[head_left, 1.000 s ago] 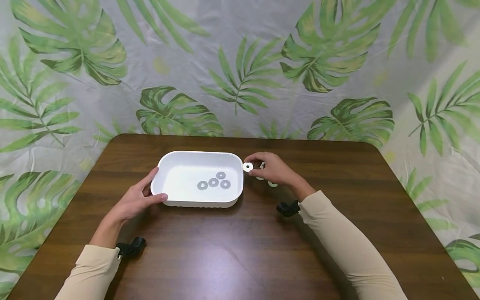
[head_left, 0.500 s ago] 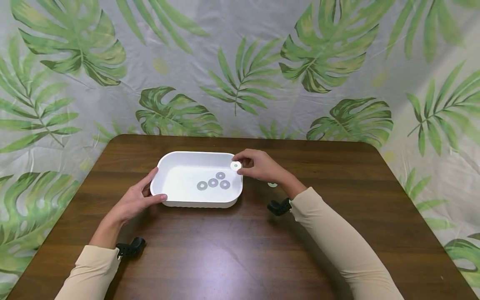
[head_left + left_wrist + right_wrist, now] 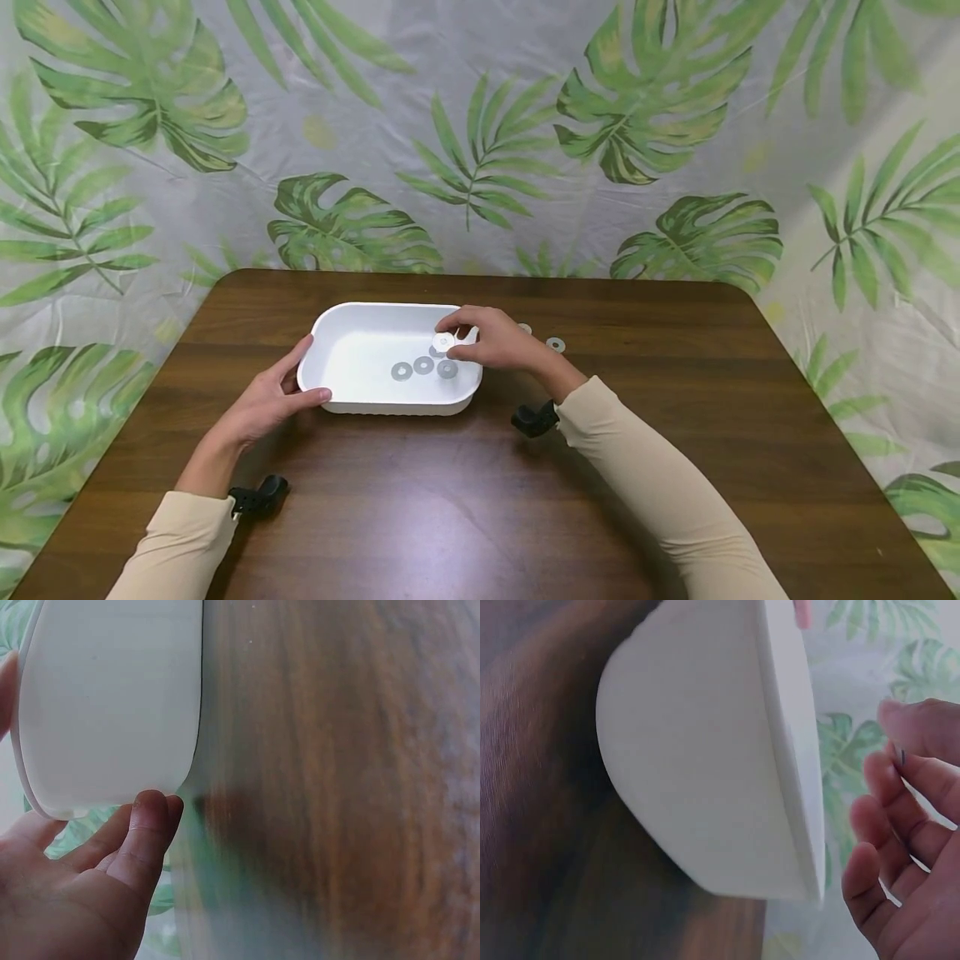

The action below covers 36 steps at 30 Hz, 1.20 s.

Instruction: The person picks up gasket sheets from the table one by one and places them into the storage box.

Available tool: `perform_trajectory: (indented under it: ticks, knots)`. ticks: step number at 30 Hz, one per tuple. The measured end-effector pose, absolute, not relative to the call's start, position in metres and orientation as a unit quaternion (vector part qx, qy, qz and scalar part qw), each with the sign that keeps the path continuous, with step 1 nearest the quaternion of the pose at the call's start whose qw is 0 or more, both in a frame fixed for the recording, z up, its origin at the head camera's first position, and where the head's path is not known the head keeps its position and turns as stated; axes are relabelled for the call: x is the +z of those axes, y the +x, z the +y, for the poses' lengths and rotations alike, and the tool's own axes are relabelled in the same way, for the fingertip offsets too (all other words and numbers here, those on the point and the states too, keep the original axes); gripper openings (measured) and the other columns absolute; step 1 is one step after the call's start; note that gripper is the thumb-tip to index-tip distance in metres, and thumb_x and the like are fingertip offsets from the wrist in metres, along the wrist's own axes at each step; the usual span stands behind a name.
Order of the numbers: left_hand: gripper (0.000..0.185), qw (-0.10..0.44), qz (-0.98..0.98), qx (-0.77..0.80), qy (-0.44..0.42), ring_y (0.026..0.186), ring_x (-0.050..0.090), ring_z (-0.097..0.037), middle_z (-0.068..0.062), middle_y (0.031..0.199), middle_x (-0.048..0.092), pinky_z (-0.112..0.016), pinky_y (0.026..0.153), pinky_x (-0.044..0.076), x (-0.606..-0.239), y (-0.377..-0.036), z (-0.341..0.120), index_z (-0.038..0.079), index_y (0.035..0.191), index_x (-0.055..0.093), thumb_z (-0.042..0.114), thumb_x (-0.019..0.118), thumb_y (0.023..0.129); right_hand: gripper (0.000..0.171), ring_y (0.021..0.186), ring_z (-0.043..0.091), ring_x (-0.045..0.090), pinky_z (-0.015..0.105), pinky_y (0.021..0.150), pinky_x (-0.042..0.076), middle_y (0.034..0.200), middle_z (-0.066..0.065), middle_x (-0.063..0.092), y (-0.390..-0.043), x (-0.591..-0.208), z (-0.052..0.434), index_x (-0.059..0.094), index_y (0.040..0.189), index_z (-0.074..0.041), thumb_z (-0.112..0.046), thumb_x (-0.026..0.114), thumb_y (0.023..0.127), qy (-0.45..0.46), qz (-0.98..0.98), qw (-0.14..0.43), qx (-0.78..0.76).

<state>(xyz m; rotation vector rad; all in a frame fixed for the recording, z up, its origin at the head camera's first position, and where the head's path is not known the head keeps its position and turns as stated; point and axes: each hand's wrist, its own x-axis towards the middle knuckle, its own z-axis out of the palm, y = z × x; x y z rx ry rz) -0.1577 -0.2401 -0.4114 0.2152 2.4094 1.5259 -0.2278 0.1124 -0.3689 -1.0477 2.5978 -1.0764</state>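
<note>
A white oblong tub (image 3: 352,354) stands on the table, with several flat grey washers (image 3: 402,372) lying on its floor towards the right. My left hand (image 3: 258,404) grips the tub's left end, thumb on the front rim. In the left wrist view its fingertips (image 3: 150,802) press against the outer wall. Over the right part of the tub, my right hand (image 3: 495,337) pinches one washer (image 3: 443,342) between thumb and forefinger. That washer overlaps those on the tub floor in the head view. Only its thin edge shows in the right wrist view, where the other fingers are loosely curled.
Right of the tub, a washer (image 3: 555,344) lies on the dark wooden table (image 3: 420,500). Another washer (image 3: 525,327) is partly hidden behind the right hand. A leaf-patterned cloth (image 3: 487,167) hangs behind the table's far edge.
My right hand has carried the washer leftward from beside the tub, across its right rim, to above the inside. The left hand keeps its grip and the tub stays in place.
</note>
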Motion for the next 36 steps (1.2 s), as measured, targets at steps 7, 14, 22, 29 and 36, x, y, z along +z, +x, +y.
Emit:
perform_trajectory:
  ticks: [7,14,22,29,36]
  knots:
    - [0.097,0.139,0.836,0.527,0.07,0.146,0.031,-0.039,-0.02,0.166,0.013,-0.001,0.085,0.036,-0.412,-0.157,-0.24,0.017,0.161,0.007,0.021,0.073,0.091,0.033,0.103,0.025,0.063,0.022,0.077,0.049,0.115,0.011,0.07,-0.221,-0.38,0.099,0.068,0.119,-0.005,-0.01,0.072,0.087,-0.362,0.849,0.091,-0.375]
    - [0.097,0.141,0.829,0.536,0.069,0.146,0.03,-0.04,-0.02,0.166,0.012,-0.001,0.085,0.036,-0.411,-0.156,-0.24,0.016,0.161,0.006,0.019,0.073,0.09,0.033,0.102,0.022,0.062,0.022,0.078,0.049,0.114,0.009,0.07,-0.219,-0.382,0.095,0.069,0.12,-0.006,-0.011,0.072,0.087,-0.36,0.849,0.101,-0.373]
    - [0.098,0.144,0.835,0.528,0.065,0.147,0.029,-0.039,-0.02,0.166,0.011,-0.001,0.085,0.036,-0.41,-0.157,-0.24,0.017,0.161,0.005,0.021,0.073,0.09,0.033,0.101,0.022,0.061,0.024,0.079,0.049,0.113,0.009,0.07,-0.218,-0.377,0.093,0.069,0.12,-0.006,-0.011,0.073,0.087,-0.356,0.849,0.105,-0.375]
    - [0.098,0.144,0.836,0.525,0.068,0.148,0.027,-0.039,-0.019,0.167,0.01,0.0,0.086,0.035,-0.411,-0.157,-0.24,0.018,0.161,0.005,0.022,0.073,0.09,0.033,0.103,0.022,0.061,0.023,0.079,0.049,0.115,0.009,0.071,-0.219,-0.376,0.093,0.069,0.12,-0.006,-0.011,0.074,0.087,-0.36,0.848,0.107,-0.375]
    - [0.098,0.144,0.833,0.529,0.068,0.148,0.027,-0.039,-0.019,0.166,0.011,-0.001,0.086,0.036,-0.411,-0.156,-0.24,0.017,0.161,0.005,0.021,0.073,0.09,0.034,0.106,0.024,0.061,0.024,0.08,0.049,0.119,0.009,0.069,-0.219,-0.376,0.093,0.068,0.121,-0.007,-0.011,0.074,0.088,-0.366,0.847,0.118,-0.366]
